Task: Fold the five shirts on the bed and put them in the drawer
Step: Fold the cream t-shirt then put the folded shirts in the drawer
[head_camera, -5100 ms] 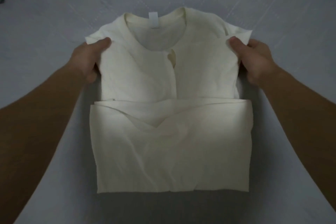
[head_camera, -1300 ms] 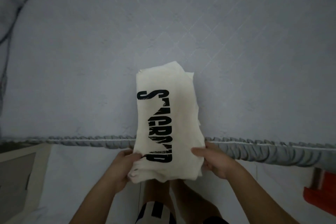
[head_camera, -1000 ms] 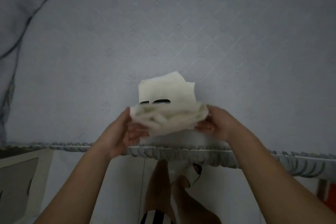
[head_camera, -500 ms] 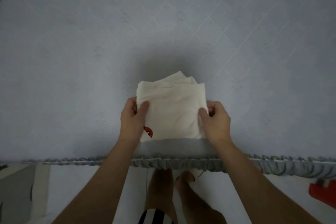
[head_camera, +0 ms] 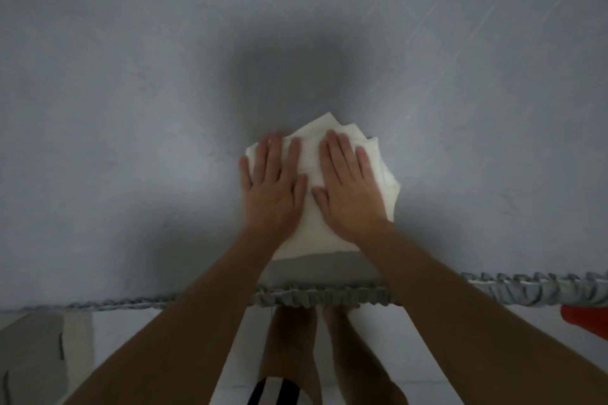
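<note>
A cream shirt [head_camera: 381, 174], folded into a small thick packet, lies on the grey bed [head_camera: 131, 108] close to its near edge. My left hand [head_camera: 271, 182] lies flat on the packet's left half, fingers straight and spread. Beside it, my right hand [head_camera: 350, 182] presses flat on the right half. Several folded layers fan out at the packet's far corner. No other shirts and no drawer are in view.
The bed's ruffled grey hem [head_camera: 329, 297] runs across the lower part of the view. Below it are a pale floor and my legs [head_camera: 296, 355]. A red object [head_camera: 589, 319] sits at the right edge, and a beige piece of furniture [head_camera: 36, 355] at the lower left.
Both hands let go of the packet's side edges and now lie flat on top of it. Before that, the printed shirt was folded in half on the bed.
</note>
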Demonstrator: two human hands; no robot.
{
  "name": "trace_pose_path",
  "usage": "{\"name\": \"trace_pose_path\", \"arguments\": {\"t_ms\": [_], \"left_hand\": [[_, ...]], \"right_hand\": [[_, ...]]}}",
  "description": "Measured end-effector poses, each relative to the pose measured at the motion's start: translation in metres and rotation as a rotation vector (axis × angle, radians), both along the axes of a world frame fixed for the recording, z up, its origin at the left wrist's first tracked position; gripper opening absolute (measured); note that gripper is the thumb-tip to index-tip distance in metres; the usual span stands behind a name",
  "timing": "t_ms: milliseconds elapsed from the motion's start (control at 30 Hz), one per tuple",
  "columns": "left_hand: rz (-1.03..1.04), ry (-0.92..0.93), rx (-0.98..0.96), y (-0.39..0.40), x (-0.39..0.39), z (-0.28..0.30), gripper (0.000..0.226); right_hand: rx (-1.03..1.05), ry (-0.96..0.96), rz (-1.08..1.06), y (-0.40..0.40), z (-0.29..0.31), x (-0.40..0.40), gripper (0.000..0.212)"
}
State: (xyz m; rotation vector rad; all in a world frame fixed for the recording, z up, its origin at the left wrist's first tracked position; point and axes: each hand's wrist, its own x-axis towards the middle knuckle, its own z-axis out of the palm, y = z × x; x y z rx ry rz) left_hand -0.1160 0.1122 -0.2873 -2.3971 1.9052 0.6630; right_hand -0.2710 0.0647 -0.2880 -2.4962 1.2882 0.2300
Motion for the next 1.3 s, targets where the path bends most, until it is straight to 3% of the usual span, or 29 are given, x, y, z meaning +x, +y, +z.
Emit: {"name": "trace_pose_path", "arguments": {"t_ms": [100, 200, 267, 333, 433, 567, 667, 767, 867, 1067, 1300], "left_hand": [[0.209, 0.001, -0.002, -0.011, 0.021, -0.017, 0.059], [0.285, 0.039, -0.023, -0.014, 0.024, -0.019, 0.059], [0.353, 0.057, -0.007, -0.013, 0.026, -0.014, 0.059], [0.464, 0.085, 0.032, -0.012, 0.031, -0.003, 0.065], [0.586, 0.166, 0.019, -0.001, 0.042, 0.018, 0.069], [0.956, 0.524, 0.164, 0.018, 0.046, 0.031, 0.056], [1.12, 0.826, 0.376, 0.031, 0.038, 0.036, 0.058], [1.182, 1.064, 0.434, 0.041, 0.034, 0.037, 0.054], [1.203, 1.195, 0.314, 0.047, 0.035, 0.053, 0.037], [1.171, 1.068, 0.045, 0.085, 0.029, 0.172, 0.016], [1.336, 0.982, -0.356, 0.188, 0.004, 0.341, 0.029]], "right_hand": [[0.0, -0.019, -0.117, -0.011, -0.014, -0.008, 0.077], [-0.029, 0.004, -0.37, -0.016, -0.015, -0.013, 0.074], [0.029, 0.031, -0.502, -0.02, -0.009, -0.027, 0.071], [0.098, 0.038, -0.498, -0.022, 0.002, -0.045, 0.07], [0.21, -0.095, -0.625, -0.019, 0.026, -0.061, 0.061], [0.517, -0.423, -1.244, -0.007, 0.05, -0.047, 0.047], [0.704, -0.475, -1.385, 0.002, 0.051, -0.034, 0.051], [0.792, -0.549, -1.342, 0.001, 0.052, -0.032, 0.047], [0.72, -0.515, -1.19, -0.004, 0.069, -0.035, 0.032], [0.712, -0.585, -0.939, 0.002, 0.169, -0.02, 0.025], [0.74, -0.662, -0.518, 0.044, 0.331, 0.015, 0.024]]}}
